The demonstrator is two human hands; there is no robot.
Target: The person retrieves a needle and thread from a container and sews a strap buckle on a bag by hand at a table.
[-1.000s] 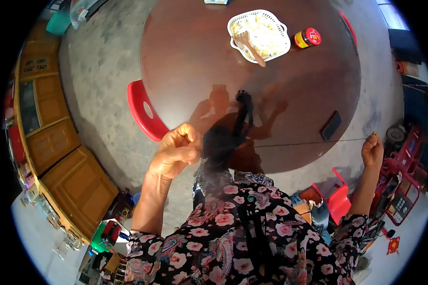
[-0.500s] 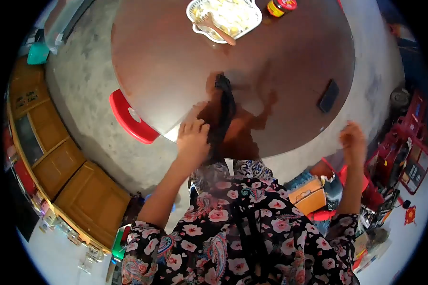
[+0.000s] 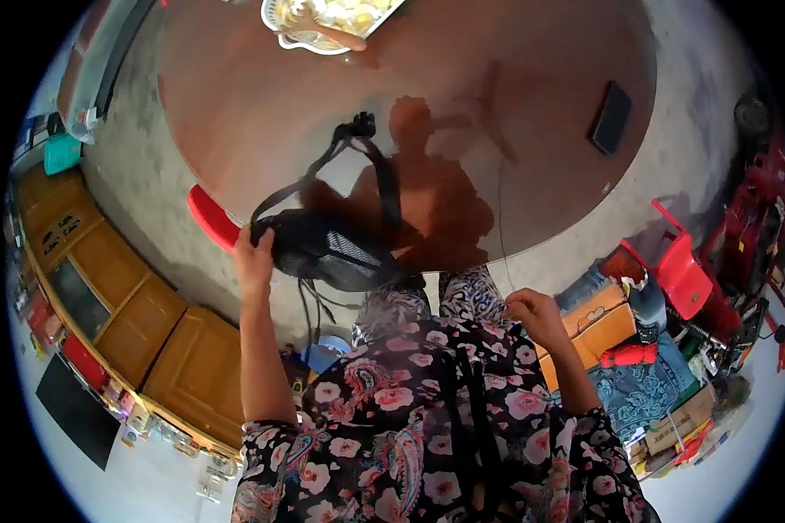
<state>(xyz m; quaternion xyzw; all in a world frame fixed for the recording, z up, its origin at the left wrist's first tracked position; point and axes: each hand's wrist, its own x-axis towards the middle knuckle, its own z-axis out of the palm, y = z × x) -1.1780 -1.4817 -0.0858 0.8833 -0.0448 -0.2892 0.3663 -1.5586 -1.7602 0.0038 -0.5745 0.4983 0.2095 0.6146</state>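
Observation:
My left hand (image 3: 255, 261) is closed on the left end of a black strapped bag (image 3: 331, 253) with a grey mesh panel. The bag hangs at the near edge of the round brown table (image 3: 549, 209). Its strap loops up over the tabletop to a black buckle (image 3: 358, 125), and thinner straps dangle below. In front of my right thigh, my right hand (image 3: 536, 315) has its fingers pinched together. A thin dark cord (image 3: 502, 218) runs from the tabletop down to those fingertips.
A white dish (image 3: 314, 42) of pale food with a wooden fork (image 3: 331, 35) stands at the table's far side. A black phone (image 3: 611, 118) lies at the right. Red stools (image 3: 682, 277) (image 3: 211, 218), cardboard boxes (image 3: 604, 322) and wooden cabinets (image 3: 196, 357) surround the table.
My left hand has moved left and taken hold of the black bag, which now shows fully. My right hand has come in from the right toward my lap. The view has shifted; the jar is out of sight.

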